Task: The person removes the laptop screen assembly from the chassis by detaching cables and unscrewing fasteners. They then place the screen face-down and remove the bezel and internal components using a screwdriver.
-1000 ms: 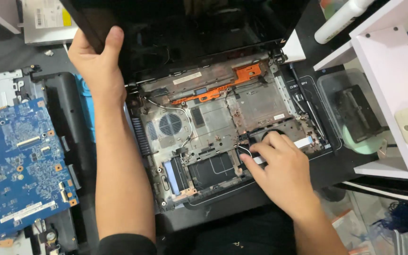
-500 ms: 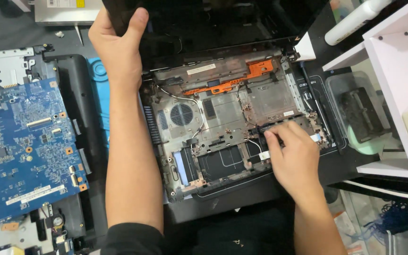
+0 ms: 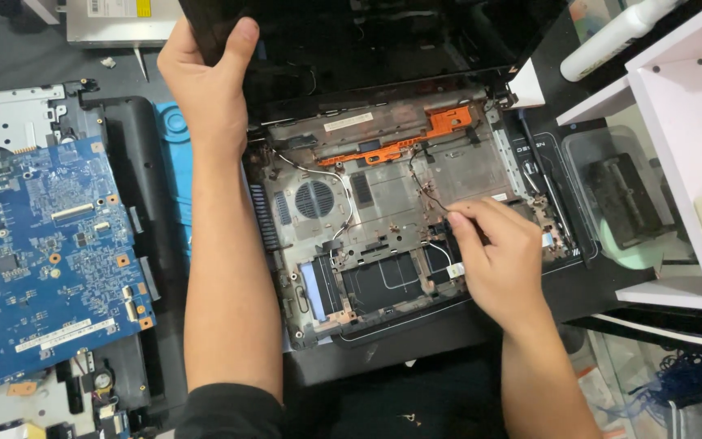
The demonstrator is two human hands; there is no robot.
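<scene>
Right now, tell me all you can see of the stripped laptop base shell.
The grey plastic laptop base shell lies flat on the bench with its motherboard out. It shows a round fan grille, an orange bracket along the hinge edge, thin loose wires and empty bays. The black screen lid stands open behind it, gripped by the left hand. The right hand pinches a wire inside.

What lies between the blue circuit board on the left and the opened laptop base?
In the head view, the left forearm crosses that stretch, over a black panel and a blue mat, between the circuit board and the laptop base.
</scene>
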